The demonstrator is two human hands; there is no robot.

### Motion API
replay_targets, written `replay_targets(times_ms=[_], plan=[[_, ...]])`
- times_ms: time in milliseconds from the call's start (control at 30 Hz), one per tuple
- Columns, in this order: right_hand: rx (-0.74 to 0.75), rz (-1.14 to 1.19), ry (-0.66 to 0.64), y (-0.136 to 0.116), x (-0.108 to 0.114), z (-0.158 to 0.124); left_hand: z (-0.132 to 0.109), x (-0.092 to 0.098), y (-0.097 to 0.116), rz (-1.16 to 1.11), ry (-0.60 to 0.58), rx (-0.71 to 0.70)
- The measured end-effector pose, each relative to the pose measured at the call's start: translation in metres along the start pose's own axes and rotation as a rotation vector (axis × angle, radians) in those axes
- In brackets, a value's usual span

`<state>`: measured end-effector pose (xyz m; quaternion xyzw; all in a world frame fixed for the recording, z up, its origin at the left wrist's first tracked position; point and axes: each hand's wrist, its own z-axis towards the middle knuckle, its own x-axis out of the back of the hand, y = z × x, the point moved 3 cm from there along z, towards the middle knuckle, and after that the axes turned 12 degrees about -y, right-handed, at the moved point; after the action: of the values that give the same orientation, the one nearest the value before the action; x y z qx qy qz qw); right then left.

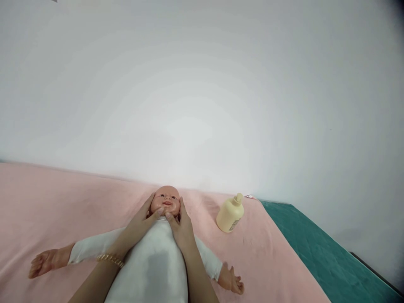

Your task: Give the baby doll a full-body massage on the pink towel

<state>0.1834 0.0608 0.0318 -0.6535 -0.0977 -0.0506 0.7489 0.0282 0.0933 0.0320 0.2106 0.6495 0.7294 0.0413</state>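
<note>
A baby doll (164,252) in a white long-sleeved top lies on its back, its arms stretched out to both sides. Its bare head (168,192) is between my two hands. My left hand (143,219) cups one side of the head, fingers along the cheek and ear, thumb on the chin. On the other side, my right hand (181,223) mirrors it, with its thumb also at the chin. A gold-coloured bracelet (110,259) circles my left wrist. The doll's legs are out of view.
A pink cloth (255,252) lies under the doll. To the right stands a pale yellow pump bottle (229,215), slightly tilted in view. Beyond the cloth's right edge shows a green surface (315,240). A white wall (195,92) rises behind.
</note>
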Motion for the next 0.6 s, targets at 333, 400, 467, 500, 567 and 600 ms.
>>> replay_targets(times_ms=[333, 400, 467, 500, 567, 600], plan=[[-0.006, -0.089, 0.014, -0.005, 0.0, -0.001, 0.0, -0.003, -0.001, -0.127, -0.03, -0.018], [0.0, -0.099, 0.009, -0.006, 0.0, -0.001, -0.001, -0.003, 0.004, -0.128, -0.03, -0.007], [0.008, -0.117, 0.004, -0.005, 0.001, -0.002, -0.001, -0.003, 0.007, -0.118, -0.033, 0.009], [0.012, -0.129, 0.003, -0.005, 0.001, -0.002, -0.001, -0.003, 0.007, -0.109, -0.036, 0.017], [0.023, -0.148, 0.005, -0.004, 0.002, -0.001, -0.002, -0.002, 0.007, -0.078, -0.038, 0.029], [0.028, -0.154, 0.008, -0.004, 0.002, -0.001, -0.002, -0.002, 0.007, -0.048, -0.034, 0.026]])
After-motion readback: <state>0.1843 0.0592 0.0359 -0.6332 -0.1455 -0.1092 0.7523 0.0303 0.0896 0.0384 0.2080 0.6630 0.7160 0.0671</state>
